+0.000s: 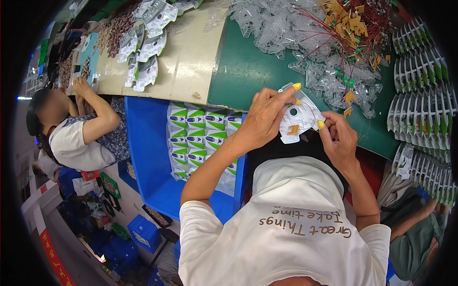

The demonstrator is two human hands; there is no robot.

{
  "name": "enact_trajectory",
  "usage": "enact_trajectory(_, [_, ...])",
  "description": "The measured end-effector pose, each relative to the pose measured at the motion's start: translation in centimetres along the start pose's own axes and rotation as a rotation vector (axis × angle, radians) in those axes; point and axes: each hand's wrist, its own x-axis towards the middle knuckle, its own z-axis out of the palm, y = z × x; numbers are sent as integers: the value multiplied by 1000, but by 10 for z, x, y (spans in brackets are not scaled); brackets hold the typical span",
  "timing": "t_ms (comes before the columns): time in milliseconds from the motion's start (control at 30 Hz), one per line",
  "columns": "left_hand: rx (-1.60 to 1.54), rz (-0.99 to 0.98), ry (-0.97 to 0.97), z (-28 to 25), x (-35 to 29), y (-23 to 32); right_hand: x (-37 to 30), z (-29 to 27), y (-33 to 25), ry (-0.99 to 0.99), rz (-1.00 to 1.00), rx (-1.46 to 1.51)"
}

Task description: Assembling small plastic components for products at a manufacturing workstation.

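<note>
1. The white shell (309,106), a curved plastic cover, sits in the middle of the frame, right of centre, held inner side up at the near edge of the green bench (238,81).
2. The left hand (262,117) has its grip closed over the shell's upper left edge, with yellow covers on two fingertips. Whether a small piece sits between those tips, I can't tell.
3. The right hand (339,138) pinches the shell's right edge, its thumb in a yellow cover too.
4. A small orange board (292,129) lies in the lower part of the shell, below a dark round spot.
5. Clear plastic pieces (267,28) and orange boards on red wires (350,24) heap at the top of the frame; rows of shells (420,114) stand along the right side.
6. To my eye, the step in hand is fitting or seating small parts inside the shell. The next move seems to call for a steady hold by one hand and careful fingertip pressure from the other, keeping the orange board in place.
</note>
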Motion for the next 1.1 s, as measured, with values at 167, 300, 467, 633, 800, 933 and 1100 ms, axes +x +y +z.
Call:
enact_trajectory(167, [-47, 13, 34, 10, 3, 0, -14, 14, 9, 92, 109, 199])
enact_trajectory(300, [-71, 6, 108, 5, 11, 22, -29, -7, 12, 168, 103, 200])
enact_trajectory(467, [-42, 68, -17, 14, 39, 54, -100, -75, 29, 469, 195, 85])
enact_trajectory(633, [-91, 215, -169, 61, 64, 70, -175, -165, 56, 856, 463, 156])
enact_trajectory(800, [-101, 288, -259, 85, 64, 86, -204, -198, 99, 974, 516, 185])
enact_trajectory(933, [-82, 306, -282, 85, 63, 96, -203, -191, 119, 1015, 478, 208])
enact_trajectory(1100, [-72, 317, -282, 83, 59, 98, -201, -182, 134, 1190, 506, 62])
